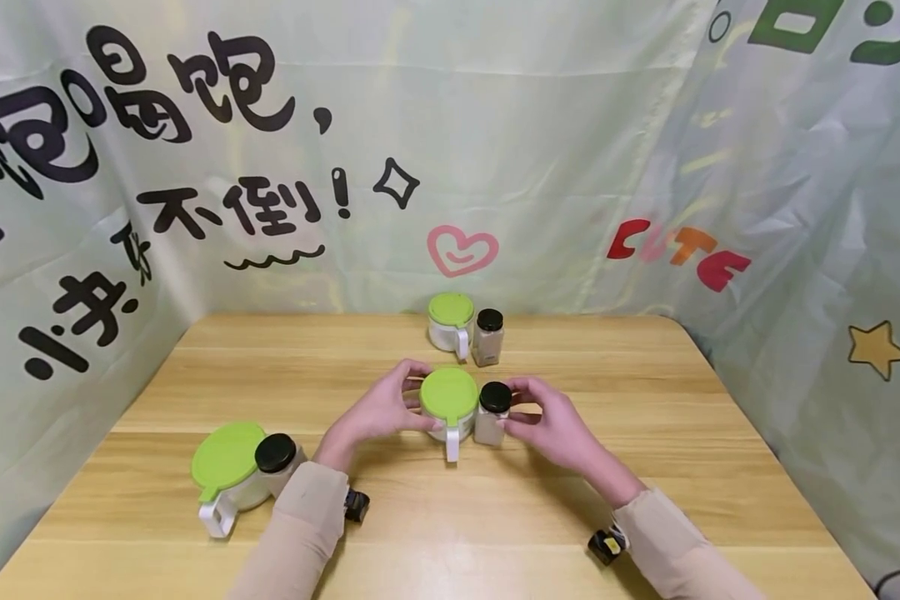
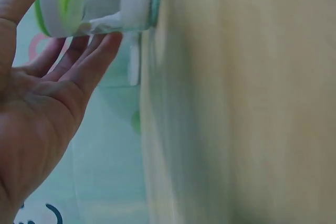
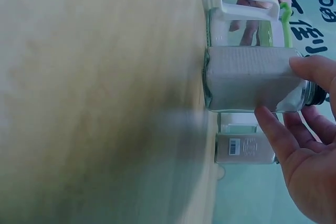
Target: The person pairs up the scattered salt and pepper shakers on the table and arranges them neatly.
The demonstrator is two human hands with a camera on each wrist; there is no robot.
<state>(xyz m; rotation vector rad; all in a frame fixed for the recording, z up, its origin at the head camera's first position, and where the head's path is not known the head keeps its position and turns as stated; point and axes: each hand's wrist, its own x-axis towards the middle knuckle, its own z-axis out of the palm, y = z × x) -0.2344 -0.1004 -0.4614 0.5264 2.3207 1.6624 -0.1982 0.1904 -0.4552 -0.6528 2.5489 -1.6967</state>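
Around the middle of the table, my left hand holds a clear seasoning jar with a green lid and white handle, thumb on the near side and fingers on the far side. The left wrist view shows fingertips against the glass wall of this jar. Just to its right, my right hand grips a square glass spice bottle with a black cap, standing upright. In the right wrist view thumb and fingers pinch the bottle near its top; pale contents fill much of it.
Behind them stand another green-lidded jar and another black-capped bottle. At the left, a larger green-lidded jar sits beside a black-capped bottle, partly hidden by my left sleeve. A printed cloth hangs around the wooden table.
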